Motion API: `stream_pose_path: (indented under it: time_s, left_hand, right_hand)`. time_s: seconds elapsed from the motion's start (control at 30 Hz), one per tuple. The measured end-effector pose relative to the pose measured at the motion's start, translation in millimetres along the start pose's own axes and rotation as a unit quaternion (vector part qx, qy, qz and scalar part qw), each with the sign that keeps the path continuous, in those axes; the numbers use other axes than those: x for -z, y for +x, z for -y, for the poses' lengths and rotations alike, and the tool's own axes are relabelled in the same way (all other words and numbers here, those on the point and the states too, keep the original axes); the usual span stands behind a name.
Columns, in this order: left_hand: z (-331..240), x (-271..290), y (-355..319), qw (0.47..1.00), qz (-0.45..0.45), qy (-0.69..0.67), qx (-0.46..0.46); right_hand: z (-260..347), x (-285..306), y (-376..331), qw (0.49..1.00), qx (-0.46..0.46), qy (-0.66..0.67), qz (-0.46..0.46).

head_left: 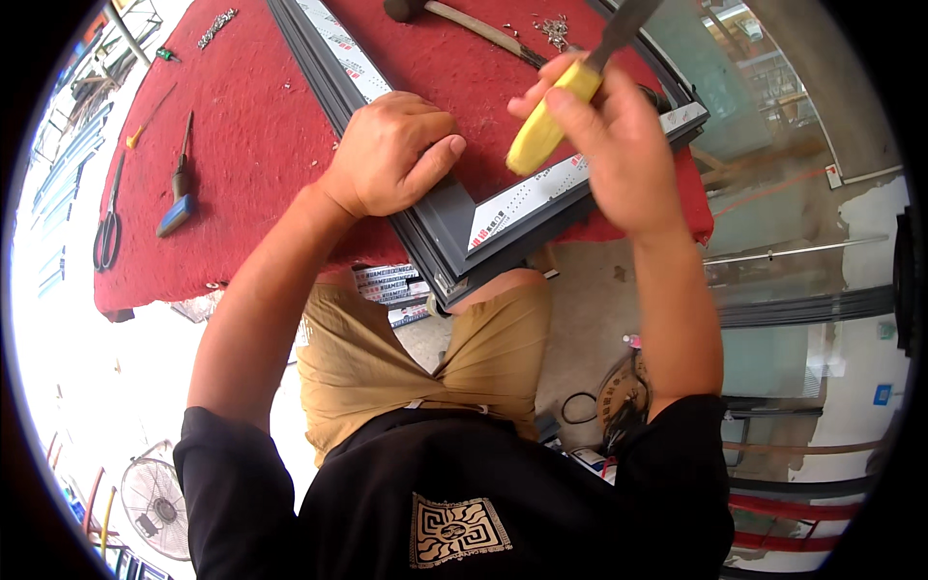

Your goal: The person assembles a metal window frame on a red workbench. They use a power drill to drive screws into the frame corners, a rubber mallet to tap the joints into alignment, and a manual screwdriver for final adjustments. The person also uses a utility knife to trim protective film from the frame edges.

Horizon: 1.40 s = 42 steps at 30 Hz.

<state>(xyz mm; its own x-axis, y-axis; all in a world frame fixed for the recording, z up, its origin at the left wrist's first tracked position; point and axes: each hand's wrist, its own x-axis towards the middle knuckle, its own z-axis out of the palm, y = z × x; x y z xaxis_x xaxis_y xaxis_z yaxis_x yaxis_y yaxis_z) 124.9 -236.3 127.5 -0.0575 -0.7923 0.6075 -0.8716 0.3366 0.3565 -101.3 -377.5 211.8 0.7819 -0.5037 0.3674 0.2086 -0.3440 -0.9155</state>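
A dark grey metal window frame point(448, 224) with white printed protective film lies on a red cloth-covered table, one corner reaching past the near edge. My left hand point(398, 155) presses on the frame's left bar, its fingers curled over the profile and its thumb out to the right. Raised above the near bar, my right hand point(619, 145) is closed round a flat-bladed tool with a yellow handle point(541, 130). Its grey blade point(623, 29) points up and away, slightly smeared by motion. The butt of the handle points down towards the frame.
On the red table point(261, 126) lie scissors point(109, 227), a blue-ended screwdriver point(178, 208), a thin yellow-handled screwdriver point(135, 135), a hammer point(474, 27) and piles of small screws point(554, 31). Glass panes point(773, 184) stand at the right; a fan point(157, 505) is at the lower left.
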Motion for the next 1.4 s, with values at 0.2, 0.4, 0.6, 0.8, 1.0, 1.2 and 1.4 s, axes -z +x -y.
stream_pose_path:
  time_s: [0.2,0.4,0.6,0.8,1.0,1.2,1.4]
  left_hand:
    - [12.9,10.6,2.8,0.996,0.063,0.053,-0.038]
    - [14.0,7.8,6.1,0.994,0.075,0.071,-0.033]
    - [13.7,5.3,7.8,0.994,0.075,0.069,-0.041]
    - [9.6,6.9,6.9,0.993,0.080,0.089,-0.026]
    - [5.3,7.9,11.0,0.991,0.109,0.078,-0.013]
    - [11.3,5.4,8.7,0.993,0.086,0.081,-0.013]
    - [10.0,6.4,4.8,0.995,0.069,0.070,-0.013]
  right_hand:
    - [18.3,-31.6,-20.1,0.993,0.115,0.016,-0.017]
    - [-1.8,-35.0,-25.8,0.993,0.024,-0.083,0.086]
    - [-11.9,-32.8,-25.8,0.991,0.113,-0.012,0.071]
    - [8.5,-33.6,-17.9,0.984,0.174,0.027,0.040]
    - [-10.0,-15.6,-25.1,0.991,0.016,-0.074,0.112]
    - [-8.0,-6.4,-20.2,0.994,0.091,0.063,-0.004]
    - [-15.2,10.2,-0.9,1.000,-0.002,-0.011,-0.017]
